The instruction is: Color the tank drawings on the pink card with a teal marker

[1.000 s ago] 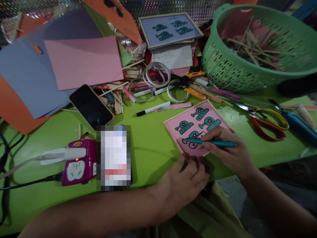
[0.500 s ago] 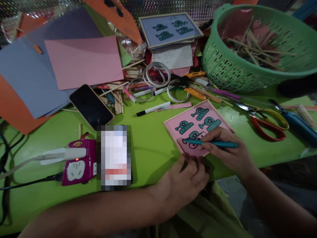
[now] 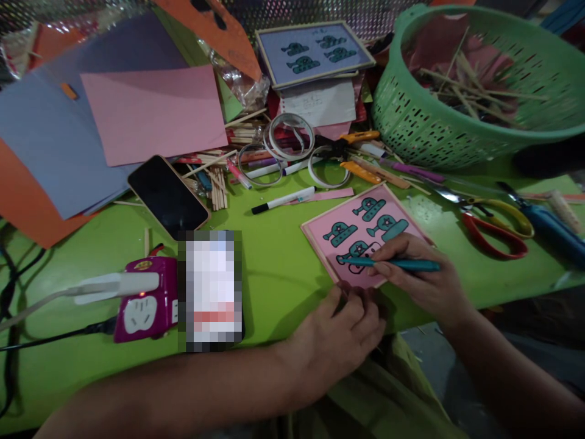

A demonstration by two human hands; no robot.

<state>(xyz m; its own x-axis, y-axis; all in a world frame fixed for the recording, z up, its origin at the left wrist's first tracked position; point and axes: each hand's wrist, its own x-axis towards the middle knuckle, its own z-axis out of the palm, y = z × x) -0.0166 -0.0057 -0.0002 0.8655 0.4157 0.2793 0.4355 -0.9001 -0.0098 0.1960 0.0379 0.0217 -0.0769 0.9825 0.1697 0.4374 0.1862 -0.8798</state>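
Green bench [image 3: 274, 256], near edge: right hand [image 3: 434, 296] pinches blue pen [image 3: 411, 264], pointing left over pink card [image 3: 361, 233]; can't quite tell left hand's [image 3: 338, 332] grip.

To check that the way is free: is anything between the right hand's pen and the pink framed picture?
Nothing visible stands between them. The teal pen, in the right hand, has its tip over the pink framed picture; the left hand is at its near edge.

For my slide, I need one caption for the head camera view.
Right hand holds a teal pen over a pink card; left hand rests at its edge.
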